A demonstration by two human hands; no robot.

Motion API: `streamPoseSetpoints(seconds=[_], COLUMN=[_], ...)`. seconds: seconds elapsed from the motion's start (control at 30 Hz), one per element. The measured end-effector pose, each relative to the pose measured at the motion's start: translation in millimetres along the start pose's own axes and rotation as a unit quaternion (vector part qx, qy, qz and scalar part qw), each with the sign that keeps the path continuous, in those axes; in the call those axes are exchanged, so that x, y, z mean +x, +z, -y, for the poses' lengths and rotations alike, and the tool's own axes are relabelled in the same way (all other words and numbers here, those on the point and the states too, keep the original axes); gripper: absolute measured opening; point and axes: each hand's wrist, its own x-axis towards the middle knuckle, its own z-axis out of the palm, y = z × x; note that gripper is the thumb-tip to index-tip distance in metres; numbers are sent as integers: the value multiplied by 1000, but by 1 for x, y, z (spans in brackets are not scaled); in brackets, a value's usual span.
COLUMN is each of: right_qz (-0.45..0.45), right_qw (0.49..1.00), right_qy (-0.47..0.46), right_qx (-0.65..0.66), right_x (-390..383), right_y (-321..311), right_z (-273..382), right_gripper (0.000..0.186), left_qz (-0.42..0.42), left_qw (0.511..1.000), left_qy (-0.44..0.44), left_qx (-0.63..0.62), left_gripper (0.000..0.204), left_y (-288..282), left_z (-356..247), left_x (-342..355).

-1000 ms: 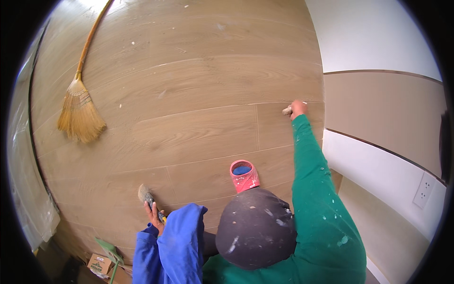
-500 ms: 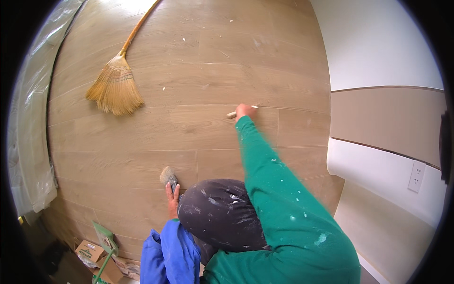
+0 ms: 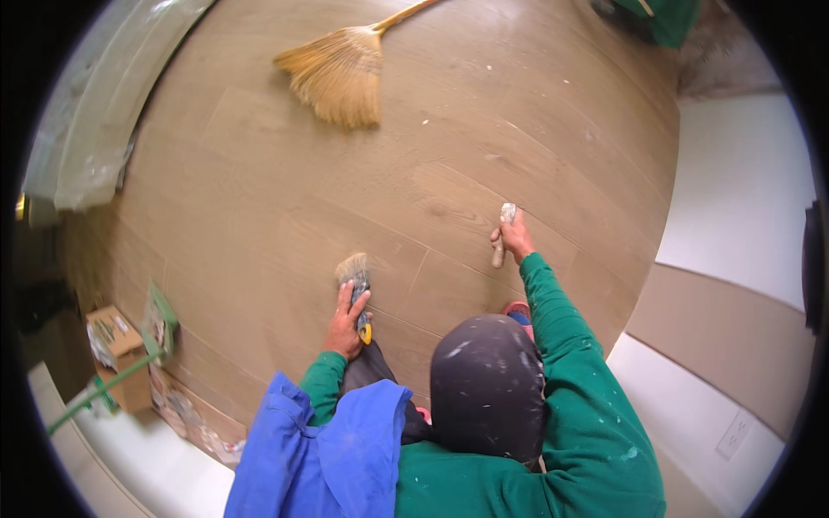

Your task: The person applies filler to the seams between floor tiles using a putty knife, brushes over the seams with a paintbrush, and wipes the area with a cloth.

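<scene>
My left hand [image 3: 344,326] is closed on a wide paintbrush [image 3: 358,293], low over the wood-look floor at the left of my knees. Its pale bristles point away from me, and a yellow tip shows at the handle's end. Farther out to the right, my right hand [image 3: 515,236] grips what looks like a putty knife [image 3: 498,252]. The tool's light handle sticks out on the near side of the fist, and its white-smeared end [image 3: 508,210] shows beyond the fingers. Whether that end touches the floor, I cannot tell.
A straw broom [image 3: 341,73] lies on the plank floor [image 3: 285,207] at the far side. Cardboard boxes [image 3: 125,354] and a green dustpan [image 3: 159,321] stand at the left. Plastic-wrapped material [image 3: 104,112] runs along the left edge; a white wall panel [image 3: 738,190] rises at the right.
The view has turned, so the broom now shows farther up and right. My right hand has turned the putty knife from sideways to pointing away. More of my left hand and the paintbrush shows.
</scene>
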Motion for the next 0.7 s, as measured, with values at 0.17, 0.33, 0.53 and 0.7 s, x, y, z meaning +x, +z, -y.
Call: streamPoseSetpoints(seconds=[0.17, 0.33, 0.53, 0.7], right_qz=[-19, 107, 159, 195], right_qw=[840, 741, 650, 607], right_qy=[-283, -322, -395, -393], right_qx=[-462, -580, -630, -662], right_x=[63, 60, 85, 87], right_y=[-21, 48, 85, 92], right_z=[35, 135, 164, 168], right_gripper=[26, 31, 33, 29], left_qz=[-14, -23, -32, -28], left_qw=[999, 999, 996, 993], left_qy=[38, 2, -25, -63], left_qx=[11, 48, 83, 99], left_gripper=[53, 52, 52, 58], left_y=[17, 14, 22, 26], left_z=[2, -5, -14, -26], left_x=[14, 6, 11, 14])
